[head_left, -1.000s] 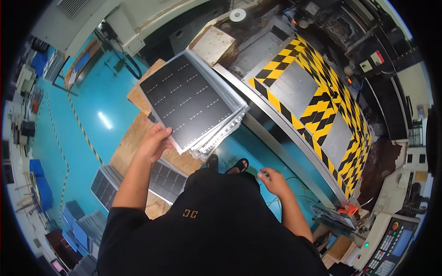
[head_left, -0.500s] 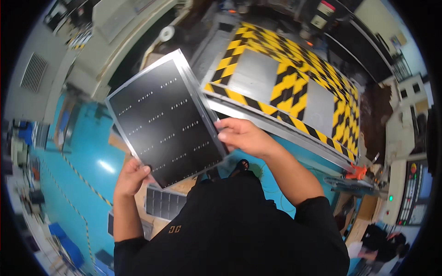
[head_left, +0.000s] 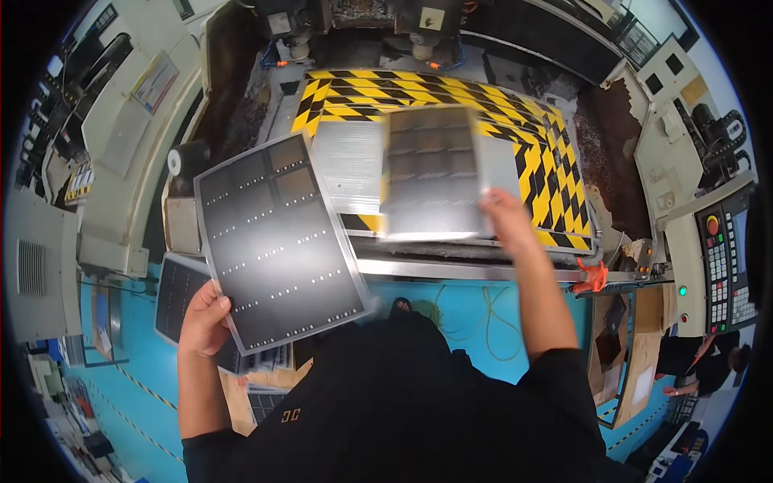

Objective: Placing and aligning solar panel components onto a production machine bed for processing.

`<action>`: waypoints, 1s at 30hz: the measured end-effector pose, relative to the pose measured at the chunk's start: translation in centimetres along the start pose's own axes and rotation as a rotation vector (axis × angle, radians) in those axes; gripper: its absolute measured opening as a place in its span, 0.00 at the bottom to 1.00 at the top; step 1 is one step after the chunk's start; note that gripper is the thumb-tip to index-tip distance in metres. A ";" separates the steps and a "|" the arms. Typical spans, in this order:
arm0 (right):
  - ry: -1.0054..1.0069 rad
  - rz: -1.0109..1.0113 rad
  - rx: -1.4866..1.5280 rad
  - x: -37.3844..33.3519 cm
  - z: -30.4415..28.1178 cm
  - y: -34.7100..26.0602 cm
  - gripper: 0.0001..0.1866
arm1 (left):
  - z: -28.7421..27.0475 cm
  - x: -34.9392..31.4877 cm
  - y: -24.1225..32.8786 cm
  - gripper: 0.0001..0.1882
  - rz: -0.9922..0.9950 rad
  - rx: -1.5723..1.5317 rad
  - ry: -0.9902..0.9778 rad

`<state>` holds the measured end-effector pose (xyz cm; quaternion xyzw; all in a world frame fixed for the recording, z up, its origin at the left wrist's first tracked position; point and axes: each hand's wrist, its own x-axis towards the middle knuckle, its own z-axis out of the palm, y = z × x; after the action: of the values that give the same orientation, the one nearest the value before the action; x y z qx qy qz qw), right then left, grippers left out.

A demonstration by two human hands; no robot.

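My left hand (head_left: 204,319) pinches the lower left edge of a dark rectangular panel (head_left: 278,241). This panel has a pale border and rows of small white marks, and it is held tilted left of my body. A second panel (head_left: 431,173) of similar look, smeared by motion, is in my right hand (head_left: 509,220), gripped at its right edge. It hangs over the machine bed (head_left: 555,189), which is covered with yellow and black striped tape. To its left a bare grey plate (head_left: 346,173) shows on the bed; whether the panel touches the bed I cannot tell.
Two spindle heads (head_left: 423,44) stand behind the bed. A control panel (head_left: 721,266) with a red knob is at the right, near an orange-red tool (head_left: 592,276). More dark panels (head_left: 173,298) lie at lower left. Another person (head_left: 704,370) is at far right.
One panel edge lay behind the other in my hands; now they are apart. My right hand has carried one panel right, over the bed. The view has turned toward the machine.
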<state>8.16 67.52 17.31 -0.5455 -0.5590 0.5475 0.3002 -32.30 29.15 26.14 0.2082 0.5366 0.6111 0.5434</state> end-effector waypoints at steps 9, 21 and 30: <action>0.060 0.341 -0.059 13.7 -14.4 7.4 0.07 | 2.9 8.0 1.0 0.15 -0.141 0.037 0.013; 0.197 -0.173 -1.035 13.3 -6.2 7.3 0.19 | -0.1 24.0 1.5 0.11 -0.344 0.304 -0.157; -0.560 0.312 0.362 11.6 16.6 -1.1 0.14 | 0.6 37.1 -0.7 0.07 -0.293 0.413 -0.314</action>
<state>-10.21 73.89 11.68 -0.3912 -0.4239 0.8048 0.1400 -43.51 62.24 13.53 0.3269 0.5832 0.3642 0.6484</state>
